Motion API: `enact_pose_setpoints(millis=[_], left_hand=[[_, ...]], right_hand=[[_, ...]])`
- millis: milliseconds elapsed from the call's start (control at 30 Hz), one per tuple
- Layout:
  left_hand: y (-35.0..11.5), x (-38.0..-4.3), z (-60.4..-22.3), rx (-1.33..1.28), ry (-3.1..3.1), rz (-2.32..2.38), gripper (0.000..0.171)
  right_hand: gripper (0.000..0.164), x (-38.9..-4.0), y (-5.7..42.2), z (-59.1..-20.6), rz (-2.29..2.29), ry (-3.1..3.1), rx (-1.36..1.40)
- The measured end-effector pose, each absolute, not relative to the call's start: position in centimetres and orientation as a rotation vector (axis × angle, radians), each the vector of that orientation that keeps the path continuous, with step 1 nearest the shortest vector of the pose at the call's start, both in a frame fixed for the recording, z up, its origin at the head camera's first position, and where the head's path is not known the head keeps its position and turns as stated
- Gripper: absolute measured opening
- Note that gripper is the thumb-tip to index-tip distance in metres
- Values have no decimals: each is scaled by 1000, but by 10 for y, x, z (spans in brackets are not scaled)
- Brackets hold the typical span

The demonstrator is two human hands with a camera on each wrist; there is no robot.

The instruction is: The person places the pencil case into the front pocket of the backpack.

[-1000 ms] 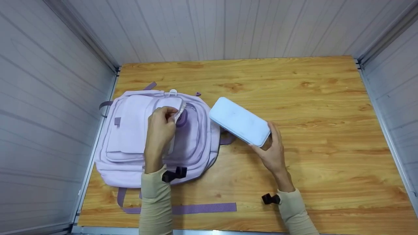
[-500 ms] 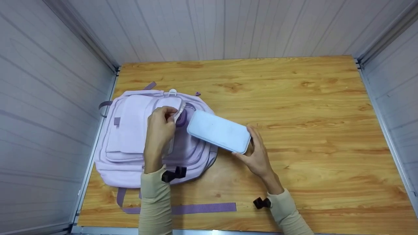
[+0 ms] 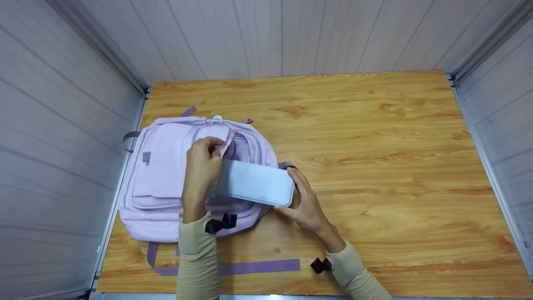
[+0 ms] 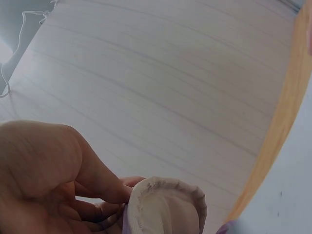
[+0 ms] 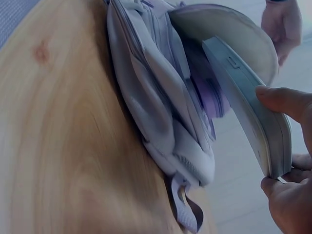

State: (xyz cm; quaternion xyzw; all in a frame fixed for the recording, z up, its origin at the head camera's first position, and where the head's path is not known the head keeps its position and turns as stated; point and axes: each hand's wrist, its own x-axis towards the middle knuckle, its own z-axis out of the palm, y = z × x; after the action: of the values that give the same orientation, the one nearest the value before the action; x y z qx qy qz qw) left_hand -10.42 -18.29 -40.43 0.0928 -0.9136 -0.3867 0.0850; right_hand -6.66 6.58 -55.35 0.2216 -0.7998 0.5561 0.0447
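A lilac backpack (image 3: 166, 166) lies on the wooden table with its front pocket unzipped. My left hand (image 3: 202, 171) pinches the edge of the pocket flap (image 4: 168, 209) and holds it lifted. My right hand (image 3: 304, 202) grips a light blue rectangular case (image 3: 258, 183) by its right end, thumb on one long side and fingers on the other. In the right wrist view, the case (image 5: 248, 102) shows a small clasp on its side, and its far end is under the raised flap. That end is hidden behind the left hand in the head view. A purple rounded object (image 5: 209, 92) sits inside the pocket.
A purple strap (image 3: 262, 266) trails along the table (image 3: 395, 166) near its front edge. Another strap loop (image 5: 185, 207) sticks out at the backpack's right side. Pale panels (image 3: 258, 37) enclose the table at the back and both sides.
My right hand has carried the light blue case leftward and toward me, turning it closer to level, until its far end reached the pocket opening. The left hand keeps its hold on the flap.
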Motion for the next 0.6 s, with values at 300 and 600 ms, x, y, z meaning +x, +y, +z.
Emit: enact_pose_setpoints(millis=[300,600], left_hand=[[-184,-104,-405,291,-2735,-1185,26],[-184,-103,-404,305,-2742,-1185,27]], right_hand=[[93,-68,39,-556,1652,-2458,788],[93,-71,11,-559,1667,-2492,807]])
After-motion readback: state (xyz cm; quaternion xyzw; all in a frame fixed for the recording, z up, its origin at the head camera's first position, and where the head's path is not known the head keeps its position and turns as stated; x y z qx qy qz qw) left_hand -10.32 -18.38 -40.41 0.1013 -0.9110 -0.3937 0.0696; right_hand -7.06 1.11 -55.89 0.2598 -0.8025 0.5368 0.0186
